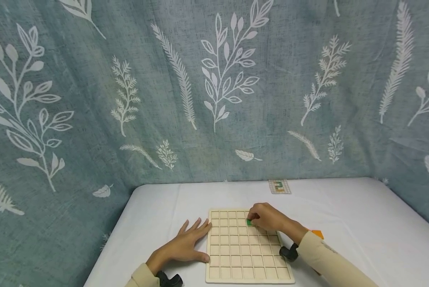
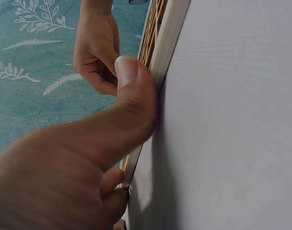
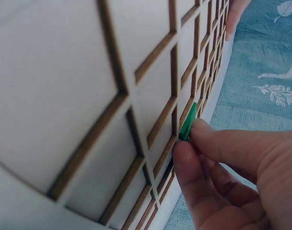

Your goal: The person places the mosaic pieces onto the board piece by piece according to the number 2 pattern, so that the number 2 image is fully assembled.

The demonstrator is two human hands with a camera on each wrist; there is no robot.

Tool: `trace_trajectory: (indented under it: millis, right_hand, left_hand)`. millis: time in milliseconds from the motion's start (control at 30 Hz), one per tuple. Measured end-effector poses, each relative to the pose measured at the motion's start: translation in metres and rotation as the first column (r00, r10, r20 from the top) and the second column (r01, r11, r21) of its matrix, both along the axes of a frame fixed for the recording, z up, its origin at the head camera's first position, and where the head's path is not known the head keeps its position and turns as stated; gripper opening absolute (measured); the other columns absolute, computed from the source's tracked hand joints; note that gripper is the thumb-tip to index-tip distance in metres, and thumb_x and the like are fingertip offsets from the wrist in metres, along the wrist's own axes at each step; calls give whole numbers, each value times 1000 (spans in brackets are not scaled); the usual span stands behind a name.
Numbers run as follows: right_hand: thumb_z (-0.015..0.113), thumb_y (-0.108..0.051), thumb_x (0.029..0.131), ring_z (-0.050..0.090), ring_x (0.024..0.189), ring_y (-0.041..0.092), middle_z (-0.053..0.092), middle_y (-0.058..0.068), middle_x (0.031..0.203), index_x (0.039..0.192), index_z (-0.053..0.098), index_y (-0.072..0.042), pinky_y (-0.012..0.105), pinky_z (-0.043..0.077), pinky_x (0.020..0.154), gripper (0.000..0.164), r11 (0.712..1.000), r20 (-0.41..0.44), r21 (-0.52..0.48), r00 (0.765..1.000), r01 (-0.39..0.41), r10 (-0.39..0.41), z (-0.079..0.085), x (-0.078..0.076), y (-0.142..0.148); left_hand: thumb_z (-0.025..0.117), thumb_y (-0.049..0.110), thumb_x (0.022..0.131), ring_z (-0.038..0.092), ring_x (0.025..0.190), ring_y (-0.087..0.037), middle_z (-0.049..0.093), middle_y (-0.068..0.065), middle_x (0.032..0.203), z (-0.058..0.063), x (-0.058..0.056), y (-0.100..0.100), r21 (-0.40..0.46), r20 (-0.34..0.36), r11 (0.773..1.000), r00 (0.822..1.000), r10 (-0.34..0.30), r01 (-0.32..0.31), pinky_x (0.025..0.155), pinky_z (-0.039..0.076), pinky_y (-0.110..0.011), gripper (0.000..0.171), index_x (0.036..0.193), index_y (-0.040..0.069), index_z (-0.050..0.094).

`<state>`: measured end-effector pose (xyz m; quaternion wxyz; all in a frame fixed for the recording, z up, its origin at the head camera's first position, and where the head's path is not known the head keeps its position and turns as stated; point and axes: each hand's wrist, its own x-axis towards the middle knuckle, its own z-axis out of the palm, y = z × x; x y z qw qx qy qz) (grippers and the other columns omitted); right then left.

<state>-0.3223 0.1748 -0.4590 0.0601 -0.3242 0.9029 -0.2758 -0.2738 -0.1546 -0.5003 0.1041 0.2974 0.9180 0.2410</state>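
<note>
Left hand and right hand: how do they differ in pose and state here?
The left hand has its fingers spread, while the right hand pinches a green tile. The left hand rests along the left edge of the grid board, whereas the right hand works over the board's far part. Both are bare and at the same board.

Head cam: farthest back, faces fwd/down, board (image 1: 245,261) btm ctr. L wrist cam: v. close, tilted, along board edge. R wrist cam: close, across same board; shares green tile (image 3: 188,122), R of ctr, w/ head cam.
</note>
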Motion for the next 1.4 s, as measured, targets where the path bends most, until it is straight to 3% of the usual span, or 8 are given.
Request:
trace_trajectory:
  millis: [300, 567, 767, 1167, 1400]
  right_hand:
    - [69, -9, 93, 59, 85, 8, 65, 0, 97, 108, 73, -5, 25, 52, 71, 15, 999, 42, -41, 999, 29, -27, 6, 4, 13]
    - [73, -16, 91, 61, 84, 7, 69, 3, 98, 108, 73, -6, 24, 53, 70, 19, 998, 7, -60, 1000, 31, -30, 18, 15, 30]
    - [72, -18, 92, 65, 90, 10, 71, 9, 105, 111, 71, -4, 23, 55, 74, 23, 996, 18, -69, 998, 64, -63, 29, 30, 54]
    - [71, -27, 93, 63, 86, 0, 70, -3, 102, 110, 71, -13, 21, 56, 76, 21, 974, -40, -97, 977, 203, -208, 40, 68, 106]
    - [70, -29, 94, 62, 83, -1, 71, -3, 100, 112, 71, -8, 21, 55, 73, 27, 958, 41, -110, 965, 264, -261, 35, 87, 126]
  left_hand:
    - [72, 65, 77, 12, 155, -38, 20, -11, 166, -3, -1, 2, -4, -11, 1000, 1000, -16, 15, 120, -3, -68, 108, 159, 11, 26]
    - [74, 63, 77, 13, 155, -40, 20, -12, 166, -2, -1, -2, 6, -21, 1000, 1000, -8, 9, 119, -3, -69, 108, 158, 10, 27]
    - [73, 66, 75, 13, 155, -39, 20, -11, 166, -3, -1, -1, 4, -21, 1000, 1000, -8, 8, 120, -3, -68, 109, 159, 11, 27]
    - [75, 62, 76, 15, 154, -42, 21, -14, 165, -1, 2, 1, 15, -28, 1000, 999, -16, 17, 119, -2, -70, 109, 158, 8, 27]
    - [75, 64, 75, 15, 154, -42, 21, -13, 165, -2, 2, 1, 14, -24, 1000, 1000, -5, 5, 119, -2, -70, 110, 158, 8, 28]
